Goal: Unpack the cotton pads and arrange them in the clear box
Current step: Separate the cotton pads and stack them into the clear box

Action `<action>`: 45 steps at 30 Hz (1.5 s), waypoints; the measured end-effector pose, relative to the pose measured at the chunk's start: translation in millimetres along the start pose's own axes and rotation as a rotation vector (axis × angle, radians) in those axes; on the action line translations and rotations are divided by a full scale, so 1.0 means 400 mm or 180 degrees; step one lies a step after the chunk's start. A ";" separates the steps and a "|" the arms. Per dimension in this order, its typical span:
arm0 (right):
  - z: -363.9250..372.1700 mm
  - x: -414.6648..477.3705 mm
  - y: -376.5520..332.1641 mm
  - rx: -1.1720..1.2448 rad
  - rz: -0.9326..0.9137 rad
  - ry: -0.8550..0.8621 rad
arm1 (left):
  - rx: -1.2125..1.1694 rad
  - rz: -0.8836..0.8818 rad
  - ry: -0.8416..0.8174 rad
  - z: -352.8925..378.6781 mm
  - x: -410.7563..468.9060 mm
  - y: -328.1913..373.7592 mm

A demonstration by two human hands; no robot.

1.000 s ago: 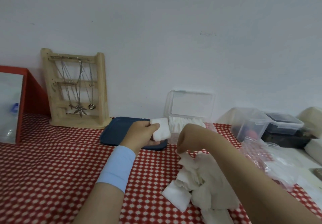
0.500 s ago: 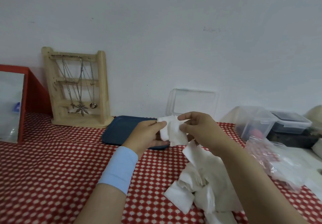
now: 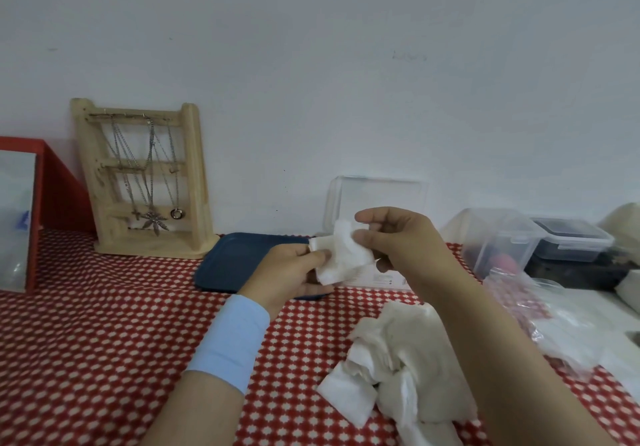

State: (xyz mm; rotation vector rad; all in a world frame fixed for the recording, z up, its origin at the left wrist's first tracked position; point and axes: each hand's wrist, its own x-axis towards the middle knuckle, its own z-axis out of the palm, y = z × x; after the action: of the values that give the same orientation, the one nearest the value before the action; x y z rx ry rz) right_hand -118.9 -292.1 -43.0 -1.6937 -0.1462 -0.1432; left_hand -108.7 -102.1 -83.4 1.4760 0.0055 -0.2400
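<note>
The small white cotton pad (image 3: 341, 255) is held in the air between both hands, just in front of the open clear plastic box (image 3: 381, 192) at the back of the table (image 3: 104, 341). The left hand (image 3: 291, 272) pinches its left edge and the right hand (image 3: 401, 241) pinches its upper right part, fingers (image 3: 372, 216) curled on it. It looks very light, soft and limp, likely to crumple or shed layers, so a gentle pinch at opposite edges suits it. It faces the camera roughly upright, its long axis running left to right, slightly tilted. A loose heap of white cotton pads (image 3: 398, 359) lies nearer.
</note>
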 end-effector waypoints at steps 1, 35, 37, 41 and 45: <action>0.002 -0.002 -0.001 -0.0043 -0.0036 -0.0010 | -0.0059 -0.0030 -0.0105 0.007 -0.005 0.005; -0.042 -0.011 -0.010 -0.0444 -0.0343 -0.0745 | -0.0064 -0.0383 -0.0933 0.011 -0.041 0.030; -0.042 -0.012 -0.010 -0.0590 -0.0349 -0.0786 | 0.0019 -0.0381 -0.0972 0.010 -0.042 0.029; -0.029 -0.011 -0.007 -0.1114 -0.0528 -0.0648 | 0.0135 -0.0367 -0.1014 0.009 -0.042 0.029; -0.023 -0.002 0.004 -0.1485 -0.0616 -0.0403 | 0.0051 -0.0341 -0.0992 0.010 -0.042 0.030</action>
State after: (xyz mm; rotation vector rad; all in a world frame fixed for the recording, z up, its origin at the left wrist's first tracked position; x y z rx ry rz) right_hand -119.6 -301.4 -43.5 -2.1536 -0.3963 -0.2277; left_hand -123.8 -102.5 -68.6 1.4428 -0.1692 -0.5560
